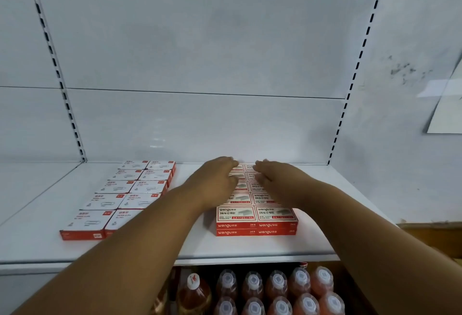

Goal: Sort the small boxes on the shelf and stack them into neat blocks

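**Two blocks nearly squared on the shelf**

Both my hands lie flat on the far end of the staple-box block (257, 214), fingers straight and spread wide, holding nothing. My left hand (217, 179) covers the left column towards the back, and my right hand (272, 179) covers the right column beside it. The fingertips of both reach almost to the back panel (200, 52).

As I judge it, the sorting is close to done. The two kinds of box already stand apart on the white shelf (250, 247): the paper-clip boxes (120, 199) to the left, the staple boxes to the right, with a bare strip of shelf between them. What seems left is pressing the back rows of the staple block flush, and perhaps truing the paper-clip block, whose columns look straight but run at a slight slant to the shelf edge.

Counting the paper-clip block, I see two columns of five, ten boxes on top, one layer deep as far as the front shows. The staple block shows two columns and two layers at its front face. I can make out about five rows on top, though my hands hide the far ones, so I cannot give a sure total.

Below the shelf stand orange-tinted bottles (277, 287) with clear caps, about ten in view.
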Demonstrator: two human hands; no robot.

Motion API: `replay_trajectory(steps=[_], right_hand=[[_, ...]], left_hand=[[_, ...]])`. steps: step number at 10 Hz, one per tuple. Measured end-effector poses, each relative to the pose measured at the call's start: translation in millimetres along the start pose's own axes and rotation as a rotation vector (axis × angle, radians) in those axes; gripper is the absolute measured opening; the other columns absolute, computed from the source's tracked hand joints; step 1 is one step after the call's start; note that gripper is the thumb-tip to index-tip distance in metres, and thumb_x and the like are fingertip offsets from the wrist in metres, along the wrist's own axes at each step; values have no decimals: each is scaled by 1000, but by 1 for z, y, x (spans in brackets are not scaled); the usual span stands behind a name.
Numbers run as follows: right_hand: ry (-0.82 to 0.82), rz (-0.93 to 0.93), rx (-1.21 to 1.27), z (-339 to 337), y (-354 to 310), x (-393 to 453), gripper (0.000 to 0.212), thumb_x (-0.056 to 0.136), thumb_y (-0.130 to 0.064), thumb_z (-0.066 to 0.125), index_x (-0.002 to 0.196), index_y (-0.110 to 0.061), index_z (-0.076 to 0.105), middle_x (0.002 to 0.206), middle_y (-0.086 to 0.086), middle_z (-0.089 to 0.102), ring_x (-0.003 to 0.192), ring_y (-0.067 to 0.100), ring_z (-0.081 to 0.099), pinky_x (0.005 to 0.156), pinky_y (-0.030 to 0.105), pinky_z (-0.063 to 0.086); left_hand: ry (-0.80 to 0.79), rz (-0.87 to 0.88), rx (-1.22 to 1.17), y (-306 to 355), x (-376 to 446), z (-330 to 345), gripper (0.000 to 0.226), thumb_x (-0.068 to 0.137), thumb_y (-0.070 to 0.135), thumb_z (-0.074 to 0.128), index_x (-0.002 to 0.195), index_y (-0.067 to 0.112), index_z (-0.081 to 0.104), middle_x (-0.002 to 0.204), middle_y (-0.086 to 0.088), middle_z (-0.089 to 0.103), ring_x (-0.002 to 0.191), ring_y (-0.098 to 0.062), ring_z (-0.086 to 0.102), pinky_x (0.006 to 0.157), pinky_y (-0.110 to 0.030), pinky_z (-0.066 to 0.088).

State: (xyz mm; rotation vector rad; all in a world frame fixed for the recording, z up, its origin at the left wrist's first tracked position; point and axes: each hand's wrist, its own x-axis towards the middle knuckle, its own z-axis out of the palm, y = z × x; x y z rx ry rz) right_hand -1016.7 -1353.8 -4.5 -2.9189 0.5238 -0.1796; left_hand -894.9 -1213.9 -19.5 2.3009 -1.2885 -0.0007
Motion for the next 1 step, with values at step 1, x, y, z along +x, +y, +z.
replay_trajectory(steps=[1], right_hand=[[140,27,-6,0,-5,-8,31,100,-27,41,116,-15,64,126,3,63,112,22,57,98,37,46]], left_hand=[[142,70,119,-3,-9,-11,36,92,30,56,128,31,58,136,9,53,122,-15,48,93,-28,38]])
